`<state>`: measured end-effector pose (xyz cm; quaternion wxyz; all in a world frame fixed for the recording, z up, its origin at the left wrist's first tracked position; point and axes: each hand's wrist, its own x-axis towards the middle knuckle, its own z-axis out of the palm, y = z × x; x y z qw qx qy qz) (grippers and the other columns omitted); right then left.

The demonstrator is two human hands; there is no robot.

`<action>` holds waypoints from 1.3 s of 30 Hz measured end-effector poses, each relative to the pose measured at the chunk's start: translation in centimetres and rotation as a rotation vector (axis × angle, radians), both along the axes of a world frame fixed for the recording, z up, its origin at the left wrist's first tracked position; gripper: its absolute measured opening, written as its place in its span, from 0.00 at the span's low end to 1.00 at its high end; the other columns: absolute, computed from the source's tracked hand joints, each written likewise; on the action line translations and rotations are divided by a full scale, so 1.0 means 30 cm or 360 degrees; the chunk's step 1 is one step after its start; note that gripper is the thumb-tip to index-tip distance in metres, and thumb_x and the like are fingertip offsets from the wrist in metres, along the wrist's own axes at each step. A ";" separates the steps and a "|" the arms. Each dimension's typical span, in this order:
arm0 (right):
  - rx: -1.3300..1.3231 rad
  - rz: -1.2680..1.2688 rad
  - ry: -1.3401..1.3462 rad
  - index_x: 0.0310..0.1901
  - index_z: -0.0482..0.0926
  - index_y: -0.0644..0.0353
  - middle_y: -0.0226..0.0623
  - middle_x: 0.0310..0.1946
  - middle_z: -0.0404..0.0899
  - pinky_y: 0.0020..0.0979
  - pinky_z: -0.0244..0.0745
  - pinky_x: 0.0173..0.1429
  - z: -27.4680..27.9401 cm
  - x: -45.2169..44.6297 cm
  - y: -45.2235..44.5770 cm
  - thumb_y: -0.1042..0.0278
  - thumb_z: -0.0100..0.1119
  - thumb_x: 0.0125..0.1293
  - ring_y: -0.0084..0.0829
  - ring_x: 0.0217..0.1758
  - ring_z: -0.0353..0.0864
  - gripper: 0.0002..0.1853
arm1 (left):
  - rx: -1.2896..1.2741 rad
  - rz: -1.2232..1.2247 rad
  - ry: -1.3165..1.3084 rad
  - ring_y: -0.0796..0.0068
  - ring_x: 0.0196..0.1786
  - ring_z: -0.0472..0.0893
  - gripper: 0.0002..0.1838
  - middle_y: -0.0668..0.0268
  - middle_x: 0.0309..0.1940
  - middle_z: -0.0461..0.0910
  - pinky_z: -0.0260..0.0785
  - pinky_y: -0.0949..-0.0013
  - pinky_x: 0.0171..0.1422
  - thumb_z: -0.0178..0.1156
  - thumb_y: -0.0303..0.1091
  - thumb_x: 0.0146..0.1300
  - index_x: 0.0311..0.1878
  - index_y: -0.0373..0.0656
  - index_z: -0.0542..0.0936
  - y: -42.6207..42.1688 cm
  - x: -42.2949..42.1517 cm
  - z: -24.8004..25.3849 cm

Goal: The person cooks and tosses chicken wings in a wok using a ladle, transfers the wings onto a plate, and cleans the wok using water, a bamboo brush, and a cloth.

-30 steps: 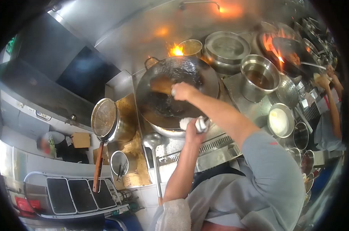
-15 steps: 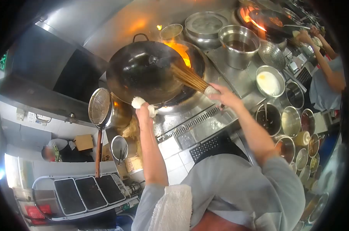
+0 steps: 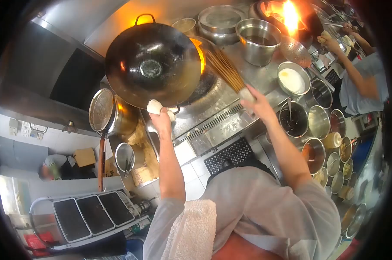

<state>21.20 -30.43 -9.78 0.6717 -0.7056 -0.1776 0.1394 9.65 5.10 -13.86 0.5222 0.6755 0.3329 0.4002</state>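
My left hand point(image 3: 163, 120) is closed around a white cloth point(image 3: 154, 106) at the near handle of a large black wok point(image 3: 131, 80). The wok is tilted and sits to the left of the burner ring, with a wet shine and a light patch on its inside. Orange flame point(image 3: 200, 56) shows at its right edge. In my right hand point(image 3: 261, 105) is a bamboo wok brush point(image 3: 227, 73), gripped by its pale-wrapped end. Its bristles point up and left, just right of the wok and apart from it.
A steel pot of dark liquid point(image 3: 258, 39) and a bowl of white contents point(image 3: 292, 81) stand beyond the brush. Several sauce bowls line the right. A strainer point(image 3: 102, 110) rests over a pot at left. A co-worker's arm point(image 3: 356, 65) is near a tall flame point(image 3: 290, 19).
The wok has shifted up and left and tilted more toward me. The brush has come out of the wok to its right. The flame at the far burner has flared up.
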 end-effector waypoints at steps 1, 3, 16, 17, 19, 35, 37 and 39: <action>-0.0075 0.0066 -0.0122 0.67 0.61 0.63 0.40 0.52 0.75 0.28 0.68 0.53 0.055 0.047 0.022 0.66 0.70 0.53 0.28 0.50 0.74 0.40 | 0.0061 0.0018 0.0023 0.59 0.48 0.78 0.24 0.54 0.45 0.78 0.68 0.63 0.56 0.56 0.23 0.52 0.54 0.32 0.68 -0.011 -0.008 -0.010; -0.0123 0.0133 -0.0574 0.67 0.62 0.59 0.41 0.59 0.71 0.29 0.62 0.65 0.137 0.166 0.114 0.64 0.70 0.53 0.30 0.60 0.70 0.40 | 0.0182 0.0046 0.0081 0.58 0.49 0.78 0.25 0.52 0.46 0.78 0.67 0.62 0.57 0.57 0.23 0.51 0.55 0.32 0.68 -0.041 -0.026 -0.022; -0.1860 0.1133 -0.1837 0.68 0.61 0.41 0.52 0.35 0.77 0.43 0.75 0.51 0.293 0.363 0.196 0.68 0.59 0.54 0.49 0.45 0.78 0.37 | 0.0404 0.0146 -0.0019 0.55 0.43 0.79 0.32 0.46 0.41 0.76 0.69 0.60 0.52 0.60 0.22 0.48 0.58 0.28 0.61 -0.225 -0.065 -0.095; -0.1945 0.1068 -0.1948 0.68 0.61 0.40 0.52 0.36 0.77 0.42 0.75 0.51 0.390 0.392 0.181 0.68 0.59 0.53 0.48 0.45 0.78 0.37 | 0.0394 0.0201 -0.0027 0.55 0.42 0.79 0.31 0.47 0.41 0.76 0.69 0.60 0.51 0.61 0.23 0.48 0.57 0.27 0.62 -0.235 -0.066 -0.102; -0.1470 0.0697 -0.1885 0.67 0.62 0.41 0.53 0.39 0.77 0.42 0.74 0.52 0.492 0.386 0.209 0.68 0.58 0.54 0.48 0.47 0.78 0.36 | 0.0385 0.0264 -0.0052 0.54 0.41 0.79 0.30 0.47 0.39 0.77 0.69 0.60 0.50 0.61 0.24 0.48 0.56 0.27 0.63 -0.250 -0.058 -0.112; -0.0844 0.0243 -0.1384 0.57 0.74 0.50 0.45 0.41 0.81 0.41 0.75 0.50 0.325 0.226 0.277 0.64 0.60 0.49 0.42 0.45 0.80 0.29 | 0.0594 -0.0177 0.0016 0.59 0.44 0.78 0.30 0.51 0.43 0.76 0.71 0.61 0.52 0.62 0.26 0.49 0.55 0.31 0.62 -0.169 0.050 -0.137; -0.0929 0.0253 -0.1077 0.57 0.74 0.50 0.44 0.42 0.81 0.41 0.75 0.50 0.259 0.104 0.109 0.64 0.60 0.48 0.43 0.46 0.80 0.29 | 0.0675 -0.0240 0.0049 0.59 0.43 0.78 0.30 0.51 0.43 0.76 0.71 0.60 0.52 0.62 0.26 0.48 0.55 0.31 0.63 -0.201 0.087 -0.142; -0.0983 0.0257 -0.0860 0.57 0.73 0.50 0.43 0.43 0.80 0.42 0.75 0.50 0.240 -0.004 0.019 0.63 0.60 0.48 0.44 0.46 0.79 0.30 | 0.0671 -0.0227 0.0065 0.59 0.43 0.78 0.29 0.51 0.43 0.76 0.71 0.60 0.52 0.63 0.27 0.48 0.54 0.31 0.64 -0.216 0.110 -0.156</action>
